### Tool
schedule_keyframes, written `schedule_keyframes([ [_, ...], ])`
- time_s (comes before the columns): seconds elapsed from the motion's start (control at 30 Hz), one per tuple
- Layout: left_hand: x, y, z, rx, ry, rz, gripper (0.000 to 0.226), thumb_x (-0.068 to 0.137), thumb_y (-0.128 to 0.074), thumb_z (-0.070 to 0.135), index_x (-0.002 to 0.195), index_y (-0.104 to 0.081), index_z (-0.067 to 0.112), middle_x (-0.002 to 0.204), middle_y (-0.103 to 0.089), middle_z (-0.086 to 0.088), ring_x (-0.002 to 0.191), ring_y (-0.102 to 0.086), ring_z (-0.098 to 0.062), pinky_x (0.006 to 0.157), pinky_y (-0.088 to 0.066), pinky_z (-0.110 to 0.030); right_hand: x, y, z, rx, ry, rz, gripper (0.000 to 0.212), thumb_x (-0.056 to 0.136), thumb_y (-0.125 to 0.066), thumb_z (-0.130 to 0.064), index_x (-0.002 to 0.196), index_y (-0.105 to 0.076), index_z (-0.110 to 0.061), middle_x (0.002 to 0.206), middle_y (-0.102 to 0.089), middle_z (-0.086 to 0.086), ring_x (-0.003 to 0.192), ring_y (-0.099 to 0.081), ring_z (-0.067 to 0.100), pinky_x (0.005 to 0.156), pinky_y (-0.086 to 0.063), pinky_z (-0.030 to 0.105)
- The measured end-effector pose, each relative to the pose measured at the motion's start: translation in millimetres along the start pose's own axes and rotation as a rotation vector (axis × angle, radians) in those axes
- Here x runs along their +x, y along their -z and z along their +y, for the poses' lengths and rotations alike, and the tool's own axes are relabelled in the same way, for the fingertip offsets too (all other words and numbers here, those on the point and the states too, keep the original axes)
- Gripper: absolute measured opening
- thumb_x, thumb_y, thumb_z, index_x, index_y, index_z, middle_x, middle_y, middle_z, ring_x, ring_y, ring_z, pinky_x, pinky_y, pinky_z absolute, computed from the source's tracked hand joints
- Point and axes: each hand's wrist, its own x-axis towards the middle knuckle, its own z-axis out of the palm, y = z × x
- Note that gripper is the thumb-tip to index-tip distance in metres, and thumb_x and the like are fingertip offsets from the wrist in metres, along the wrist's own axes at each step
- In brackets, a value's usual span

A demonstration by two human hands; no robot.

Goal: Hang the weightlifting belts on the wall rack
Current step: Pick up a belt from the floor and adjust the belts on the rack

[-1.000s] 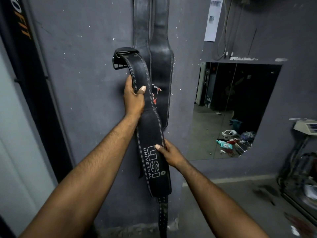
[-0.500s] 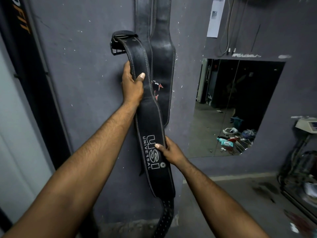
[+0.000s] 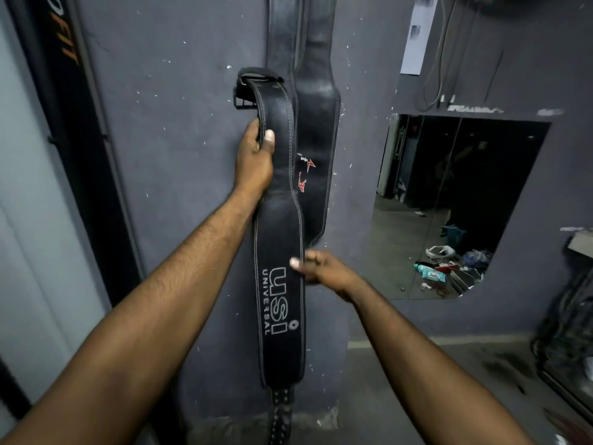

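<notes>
I hold a black leather weightlifting belt (image 3: 279, 303) with "USI UNIVERSAL" printed on it upright against the grey wall. My left hand (image 3: 255, 159) grips its narrow upper part just below the buckle end (image 3: 247, 91). At the wide middle, my right hand (image 3: 322, 269) pinches the right edge, thumb on the front. The studded tail (image 3: 280, 412) hangs down toward the floor. Right behind it, black belts (image 3: 317, 123) hang on the wall and run out of the frame at the top. Whatever they hang from is not visible.
A mirror (image 3: 455, 203) is set in the wall to the right and reflects a cluttered floor. Cables (image 3: 433, 59) and a paper sheet (image 3: 418, 33) hang above it. A dark door frame (image 3: 80, 139) stands at the left, and equipment (image 3: 568, 332) sits low at the right.
The belt has gone up along the wall beside the hanging belts and now hangs straighter. My right hand has slid toward its right edge.
</notes>
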Motion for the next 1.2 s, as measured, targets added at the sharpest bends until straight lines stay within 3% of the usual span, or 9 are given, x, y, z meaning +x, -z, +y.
schedule_keyframes([
  [0.07,-4.3,-2.4,-1.0,0.002,0.026,-0.022,0.047,0.094,-0.051,0.027,0.137,-0.053,0.007,0.135,-0.063,-0.011,0.128,-0.058,-0.028,0.113,-0.042,-0.05,10.3,8.1,-44.8,0.04,0.108,0.155,0.017,0.096,-0.065,-0.029,0.079,-0.063,-0.025,0.06,-0.057,-0.013,0.056,-0.053,0.004,0.067,-0.05,0.037],
  [0.13,-11.5,-7.6,-2.2,0.017,0.057,-0.057,0.051,0.093,-0.051,0.031,0.14,-0.051,0.011,0.139,-0.061,-0.008,0.13,-0.056,-0.025,0.113,-0.042,-0.048,17.0,16.6,-93.0,0.097,0.22,0.281,0.011,0.099,-0.06,-0.02,0.088,-0.061,-0.023,0.052,-0.053,-0.015,0.047,-0.049,-0.002,0.058,-0.049,0.029],
  [0.17,-14.6,-9.3,-3.6,0.029,0.06,-0.078,0.055,0.092,-0.052,0.034,0.142,-0.05,0.013,0.142,-0.058,-0.006,0.133,-0.054,-0.023,0.115,-0.041,-0.047,19.3,21.8,-113.9,0.121,0.283,0.296,0.005,0.099,-0.059,-0.015,0.099,-0.06,-0.02,0.054,-0.056,-0.015,0.046,-0.051,-0.003,0.052,-0.049,0.025],
  [0.27,-17.5,-9.3,-1.1,-0.014,0.07,-0.147,0.056,0.094,-0.05,0.03,0.148,-0.045,0.015,0.148,-0.052,-0.005,0.137,-0.05,-0.02,0.117,-0.038,-0.045,17.0,28.4,-159.6,0.123,0.407,0.304,0.039,0.097,-0.055,0.002,0.134,-0.046,-0.006,0.09,-0.065,-0.004,0.061,-0.061,-0.005,0.049,-0.046,0.009],
  [0.33,-20.0,-4.1,6.8,-0.059,0.069,-0.218,0.049,0.101,-0.046,0.021,0.15,-0.042,0.018,0.148,-0.053,-0.005,0.136,-0.051,-0.018,0.116,-0.04,-0.041,17.1,29.7,-168.8,0.134,0.437,0.306,0.049,0.096,-0.054,0.008,0.14,-0.038,-0.006,0.108,-0.061,0.004,0.075,-0.062,0.001,0.052,-0.046,0.007],
  [0.57,-70.9,41.7,-31.8,-0.049,0.437,-0.451,0.037,0.104,-0.05,0.024,0.133,-0.056,0.003,0.122,-0.07,-0.013,0.108,-0.068,-0.025,0.09,-0.059,-0.03,26.6,23.9,-162.4,0.072,0.447,0.411,0.047,0.094,-0.06,0.003,0.137,-0.045,-0.012,0.088,-0.061,-0.01,0.064,-0.061,0.0,0.048,-0.046,0.011],
  [0.83,-96.2,32.4,-55.8,0.289,0.23,-0.222,0.031,0.095,-0.061,0.035,0.123,-0.065,0.022,0.112,-0.073,0.004,0.107,-0.069,-0.015,0.099,-0.054,-0.043,27.9,15.6,-165.0,-0.091,0.518,0.451,0.051,0.085,-0.07,-0.006,0.132,-0.052,-0.015,0.116,-0.071,-0.001,0.083,-0.066,0.003,0.095,-0.057,0.045],
  [1.0,-112.6,41.3,-60.8,-0.065,0.477,-0.446,0.033,0.1,-0.057,0.016,0.132,-0.054,0.023,0.121,-0.069,0.004,0.11,-0.068,-0.011,0.096,-0.056,-0.031,28.8,28.8,-165.9,-0.067,0.528,0.439,0.052,0.084,-0.068,-0.001,0.133,-0.052,-0.009,0.124,-0.067,0.005,0.097,-0.069,0.009,0.101,-0.053,0.046],
  [1.2,-122.1,37.7,-79.9,0.091,0.323,-0.274,0.044,0.091,-0.067,0.033,0.13,-0.058,0.015,0.124,-0.071,-0.003,0.115,-0.068,-0.019,0.103,-0.053,-0.042,29.9,26.0,-160.7,0.008,0.49,0.476,0.052,0.082,-0.067,0.0,0.132,-0.054,-0.01,0.127,-0.067,0.007,0.106,-0.07,0.023,0.097,-0.054,0.052],
])
